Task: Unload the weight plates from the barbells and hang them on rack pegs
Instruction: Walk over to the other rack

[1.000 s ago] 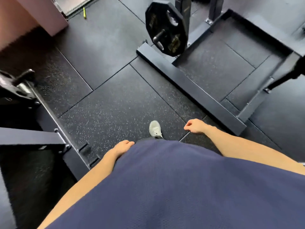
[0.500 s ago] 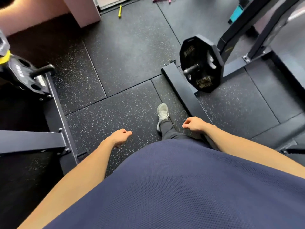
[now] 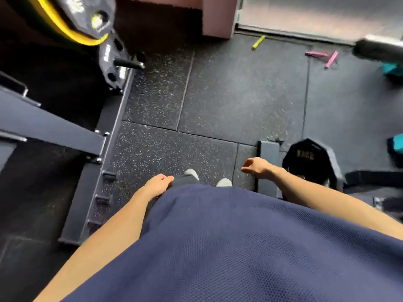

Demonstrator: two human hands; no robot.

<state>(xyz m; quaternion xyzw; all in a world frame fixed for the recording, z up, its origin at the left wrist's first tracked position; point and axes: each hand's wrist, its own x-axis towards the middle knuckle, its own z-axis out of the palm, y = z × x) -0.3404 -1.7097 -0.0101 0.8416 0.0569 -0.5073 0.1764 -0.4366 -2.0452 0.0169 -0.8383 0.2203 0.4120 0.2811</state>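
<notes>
Standing with both my left hand [image 3: 158, 184] and right hand [image 3: 257, 167] loose and empty, I'd take the heavy, rigid plate [image 3: 311, 162] at four o'clock by its rim, two-handed.

The floor [image 3: 229, 101] is matt black rubber tile flecked with pale specks, rough-grained, with thin seams between slabs. The shirt [image 3: 239, 247] is navy mesh cloth, finely perforated. Right of the right hand's fingers [image 3: 245, 168], the weight plate [image 3: 309, 160] looks matt black, rubbery. Far ahead of the left hand's fingers [image 3: 166, 178], the rack frame [image 3: 54, 129] is painted metal, smooth, faintly satin.
</notes>
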